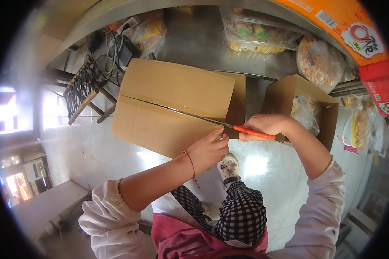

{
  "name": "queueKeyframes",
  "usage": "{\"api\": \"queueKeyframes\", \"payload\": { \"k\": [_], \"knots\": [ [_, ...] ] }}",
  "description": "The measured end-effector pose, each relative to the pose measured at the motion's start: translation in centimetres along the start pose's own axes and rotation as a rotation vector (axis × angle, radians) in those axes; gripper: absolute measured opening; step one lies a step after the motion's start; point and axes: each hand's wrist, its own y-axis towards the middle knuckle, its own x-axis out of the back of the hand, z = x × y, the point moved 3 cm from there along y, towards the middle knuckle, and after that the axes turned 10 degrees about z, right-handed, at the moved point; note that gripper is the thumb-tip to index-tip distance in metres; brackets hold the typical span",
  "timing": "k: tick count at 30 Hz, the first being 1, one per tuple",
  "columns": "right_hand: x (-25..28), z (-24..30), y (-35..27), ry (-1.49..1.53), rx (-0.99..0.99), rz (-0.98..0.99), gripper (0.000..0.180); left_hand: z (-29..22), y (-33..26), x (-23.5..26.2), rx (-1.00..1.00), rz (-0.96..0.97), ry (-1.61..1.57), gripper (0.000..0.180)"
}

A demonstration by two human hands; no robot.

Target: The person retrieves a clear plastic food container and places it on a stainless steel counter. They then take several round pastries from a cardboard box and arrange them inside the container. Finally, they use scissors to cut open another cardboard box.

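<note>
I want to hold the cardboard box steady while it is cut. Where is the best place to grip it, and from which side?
Probably grip the cardboard box at its near edge, beside the seam, coming from the person's own side, where the left hand already rests. The flat flaps give a firm edge there, and fingers stay behind the blade of the orange-handled knife held by the right hand.

Steel counter (194, 43) runs along the far side. On it: clear plastic tray of pastries (255, 32) at far centre, bagged round flatbreads (320, 60) to the right, tangled black cables (110, 47) and a yellow bag (149, 32) at left. Tiled floor (95, 151) lies below, nearer.
</note>
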Motion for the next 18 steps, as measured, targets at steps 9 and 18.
{"api": "queueKeyframes", "payload": {
  "k": [9, 18],
  "knots": [
    [0.2, 2.3, 2.1, 0.022, -0.039, -0.111, 0.066, 0.4, -0.3, -0.3, 0.017, 0.027, -0.15, 0.025],
    [4.8, 1.3, -2.3, 0.043, -0.167, -0.573, 0.061, 2.4, -0.6, 0.2, 0.103, -0.018, -0.349, 0.035]
  ]
}}
